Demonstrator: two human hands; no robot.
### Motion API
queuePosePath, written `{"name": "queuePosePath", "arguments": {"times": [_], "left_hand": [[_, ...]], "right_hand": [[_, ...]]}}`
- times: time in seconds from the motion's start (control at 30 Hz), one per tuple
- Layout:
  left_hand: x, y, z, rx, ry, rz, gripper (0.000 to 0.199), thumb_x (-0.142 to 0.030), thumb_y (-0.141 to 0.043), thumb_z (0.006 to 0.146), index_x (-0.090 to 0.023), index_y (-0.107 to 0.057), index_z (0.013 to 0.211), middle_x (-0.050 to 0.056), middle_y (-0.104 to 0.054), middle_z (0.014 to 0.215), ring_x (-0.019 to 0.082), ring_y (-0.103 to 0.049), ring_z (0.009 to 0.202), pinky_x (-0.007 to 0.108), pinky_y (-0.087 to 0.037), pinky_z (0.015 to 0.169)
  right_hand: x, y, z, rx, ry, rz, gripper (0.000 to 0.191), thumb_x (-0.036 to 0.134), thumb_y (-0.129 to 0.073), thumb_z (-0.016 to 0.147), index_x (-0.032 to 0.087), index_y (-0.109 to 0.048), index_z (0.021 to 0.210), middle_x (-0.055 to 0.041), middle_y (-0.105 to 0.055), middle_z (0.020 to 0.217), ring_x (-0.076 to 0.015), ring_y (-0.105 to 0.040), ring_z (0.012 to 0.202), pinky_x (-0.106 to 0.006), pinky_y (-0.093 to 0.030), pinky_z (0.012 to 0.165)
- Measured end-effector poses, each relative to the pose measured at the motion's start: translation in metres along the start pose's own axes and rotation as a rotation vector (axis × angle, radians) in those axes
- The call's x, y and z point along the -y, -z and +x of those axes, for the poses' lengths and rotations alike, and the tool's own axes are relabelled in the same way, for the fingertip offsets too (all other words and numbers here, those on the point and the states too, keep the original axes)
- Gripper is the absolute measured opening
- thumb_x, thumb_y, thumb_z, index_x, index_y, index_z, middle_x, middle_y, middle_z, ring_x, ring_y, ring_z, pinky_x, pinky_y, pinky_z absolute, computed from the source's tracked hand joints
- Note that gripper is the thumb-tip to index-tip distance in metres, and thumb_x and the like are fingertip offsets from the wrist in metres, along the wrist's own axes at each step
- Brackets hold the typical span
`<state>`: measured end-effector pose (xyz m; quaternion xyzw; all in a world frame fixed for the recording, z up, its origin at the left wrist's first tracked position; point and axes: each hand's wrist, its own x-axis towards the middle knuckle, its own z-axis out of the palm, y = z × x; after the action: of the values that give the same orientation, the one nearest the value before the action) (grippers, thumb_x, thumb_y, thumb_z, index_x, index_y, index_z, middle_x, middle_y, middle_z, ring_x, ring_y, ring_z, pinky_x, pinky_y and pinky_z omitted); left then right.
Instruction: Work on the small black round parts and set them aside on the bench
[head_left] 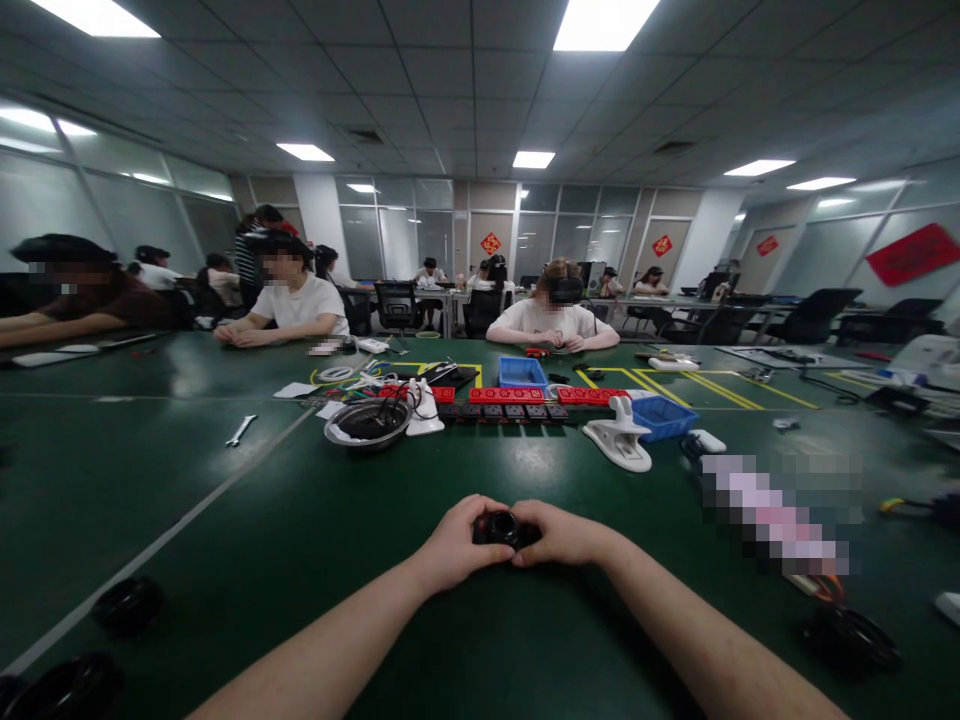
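Observation:
Between my two hands, low over the green table point(420, 640), is a small black round part point(501, 527) with a circular opening facing up toward me. My left hand point(459, 540) wraps its fingers round the left side, its thumb along the near edge. From the right, my right hand point(559, 535) closes on the same part, fingertips and thumb against it. The two thumbs nearly meet in front. My fingers cover much of the part, so its exact kind cannot be made out.
Ahead stand a metal bowl point(335, 432), a white clamp point(622, 445), a white clip stand point(425, 412), red socket strips point(506, 395) and blue trays point(523, 372). A wrench point(241, 430) lies left. Black round parts point(127, 605) lie near left, another black part point(855, 637) near right. A person point(555, 320) sits opposite.

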<state>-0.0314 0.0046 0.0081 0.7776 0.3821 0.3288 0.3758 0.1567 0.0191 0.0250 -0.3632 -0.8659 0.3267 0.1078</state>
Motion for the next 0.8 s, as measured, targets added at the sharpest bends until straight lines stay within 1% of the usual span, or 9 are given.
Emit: {"name": "queuePosePath", "arguments": {"times": [0.1, 0.2, 0.33, 0.47, 0.8], "left_hand": [[0.0, -0.0012, -0.0001, -0.003, -0.001, -0.006, 0.039, -0.028, -0.068, 0.059, -0.018, -0.054, 0.094, 0.002, -0.05, 0.087, 0.016, -0.048, 0.076, 0.025, -0.039, 0.065], [0.0013, -0.002, 0.0004, -0.016, 0.003, -0.002, 0.04, -0.03, -0.068, 0.058, -0.018, -0.054, 0.094, 0.002, -0.05, 0.086, 0.016, -0.048, 0.075, 0.025, -0.038, 0.064], [0.0004, -0.0011, 0.0005, -0.003, 0.001, 0.007, 0.04, -0.033, -0.068, 0.059, -0.019, -0.054, 0.094, 0.001, -0.05, 0.086, 0.015, -0.048, 0.074, 0.024, -0.037, 0.063], [-0.001, -0.0004, 0.0, 0.0, 0.022, 0.013, 0.041, -0.034, -0.068, 0.059, -0.019, -0.054, 0.094, 0.001, -0.049, 0.085, 0.014, -0.047, 0.072, 0.024, -0.037, 0.061], [-0.0025, -0.0004, 0.0, -0.007, 0.015, 0.012, 0.042, -0.035, -0.068, 0.058, -0.019, -0.054, 0.094, 0.001, -0.049, 0.086, 0.015, -0.048, 0.075, 0.024, -0.037, 0.062]], "right_hand": [[-0.0007, 0.0023, -0.0004, 0.03, -0.005, 0.058, 0.023, 0.025, -0.061, 0.066, 0.015, -0.056, 0.086, 0.0009, -0.05, 0.081, -0.0137, -0.047, 0.075, -0.024, -0.037, 0.068], [0.0, 0.0026, -0.0006, 0.024, 0.002, 0.076, 0.021, 0.025, -0.06, 0.066, 0.015, -0.056, 0.085, 0.0011, -0.049, 0.08, -0.0135, -0.047, 0.075, -0.024, -0.037, 0.069], [0.0006, 0.0018, -0.0002, 0.017, 0.004, 0.086, 0.02, 0.025, -0.06, 0.066, 0.015, -0.056, 0.083, 0.0013, -0.049, 0.079, -0.0132, -0.046, 0.074, -0.024, -0.037, 0.068], [-0.0007, 0.0016, 0.0001, 0.021, 0.007, 0.09, 0.02, 0.025, -0.06, 0.066, 0.015, -0.056, 0.082, 0.0014, -0.048, 0.079, -0.0129, -0.046, 0.074, -0.023, -0.037, 0.068], [-0.0001, 0.0008, 0.0005, 0.008, -0.02, 0.056, 0.022, 0.027, -0.061, 0.066, 0.015, -0.056, 0.083, 0.0009, -0.051, 0.081, -0.0138, -0.048, 0.075, -0.024, -0.038, 0.068]]}}
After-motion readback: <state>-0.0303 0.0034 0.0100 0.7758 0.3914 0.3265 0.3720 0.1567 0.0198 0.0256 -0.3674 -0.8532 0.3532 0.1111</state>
